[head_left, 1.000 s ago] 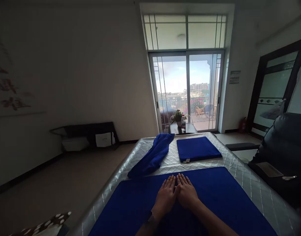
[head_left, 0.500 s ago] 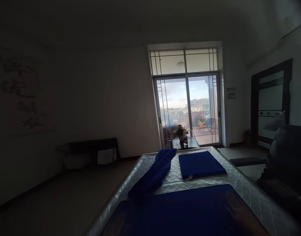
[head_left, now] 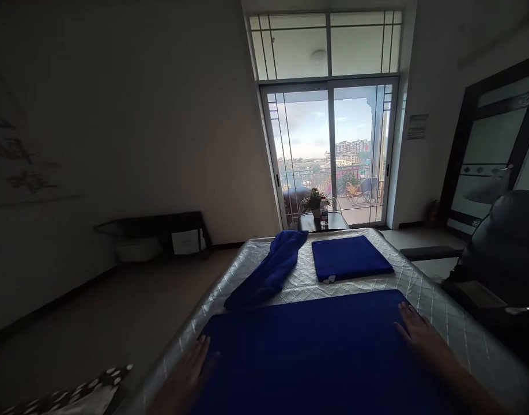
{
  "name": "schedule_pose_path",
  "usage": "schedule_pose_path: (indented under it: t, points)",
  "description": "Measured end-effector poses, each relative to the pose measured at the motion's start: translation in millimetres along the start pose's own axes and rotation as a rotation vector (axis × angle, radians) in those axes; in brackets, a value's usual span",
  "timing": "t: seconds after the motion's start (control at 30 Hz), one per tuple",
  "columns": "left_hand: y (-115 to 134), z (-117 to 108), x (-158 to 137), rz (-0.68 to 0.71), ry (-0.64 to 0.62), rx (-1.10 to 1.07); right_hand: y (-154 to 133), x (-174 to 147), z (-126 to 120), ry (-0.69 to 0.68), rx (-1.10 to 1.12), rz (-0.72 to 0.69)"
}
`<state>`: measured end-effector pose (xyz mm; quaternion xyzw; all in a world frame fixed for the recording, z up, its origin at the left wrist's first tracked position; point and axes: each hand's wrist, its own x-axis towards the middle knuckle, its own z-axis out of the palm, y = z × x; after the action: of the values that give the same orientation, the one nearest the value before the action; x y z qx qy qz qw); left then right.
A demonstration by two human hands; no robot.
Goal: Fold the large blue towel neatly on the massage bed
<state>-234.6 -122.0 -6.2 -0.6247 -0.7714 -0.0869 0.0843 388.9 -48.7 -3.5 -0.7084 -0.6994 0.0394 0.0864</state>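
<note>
A large blue cloth (head_left: 303, 346) lies spread flat over the near part of a bed-like surface with a silvery quilted cover (head_left: 299, 276). My left hand (head_left: 193, 363) rests at the cloth's left edge with its fingers stretched out. Near the right edge, my right hand (head_left: 415, 331) lies flat, fingers extended and thumb apart. Beyond the spread cloth is a neatly folded blue cloth (head_left: 351, 256) with a small white tag at its front corner. To the left of that, another blue cloth (head_left: 268, 271) lies loosely bunched in a long heap.
A small dark table (head_left: 333, 222) with a potted plant (head_left: 314, 199) and a bottle (head_left: 324, 211) stands beyond the far end, before sliding glass doors (head_left: 331, 155). A dark chair (head_left: 506, 248) is at right. Spotted fabric (head_left: 104, 380) shows at lower left.
My view has tipped downward, so the bed and cloths sit higher in the picture. Both hands show more fully and remain at the cloth's sides. The picture is brighter.
</note>
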Motion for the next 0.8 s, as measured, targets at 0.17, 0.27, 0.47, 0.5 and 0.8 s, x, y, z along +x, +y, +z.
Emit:
schedule_pose_path:
  t: [0.17,0.27,0.47,0.5,0.8]
  points:
    - [10.2,-21.0,-3.5,0.005,-0.152,-0.014,-5.5,-4.0,-11.7,-0.005,-0.091,-0.004]
    - [25.4,-35.0,-10.0,0.041,-0.110,-0.008,-16.1,-14.6,-19.5,0.078,-0.141,-0.044]
    - [126.8,-52.5,-45.5,0.340,-0.156,-0.218,-118.1,-63.4,-12.7,0.115,0.039,-0.310]
    - [150.3,-53.4,-51.8,0.400,-0.175,-0.260,-141.7,-71.1,-7.6,0.093,0.102,-0.367]
    - [220.1,-7.6,-67.7,0.598,-0.121,-0.302,-215.7,-91.0,17.8,-0.147,0.205,-0.468]
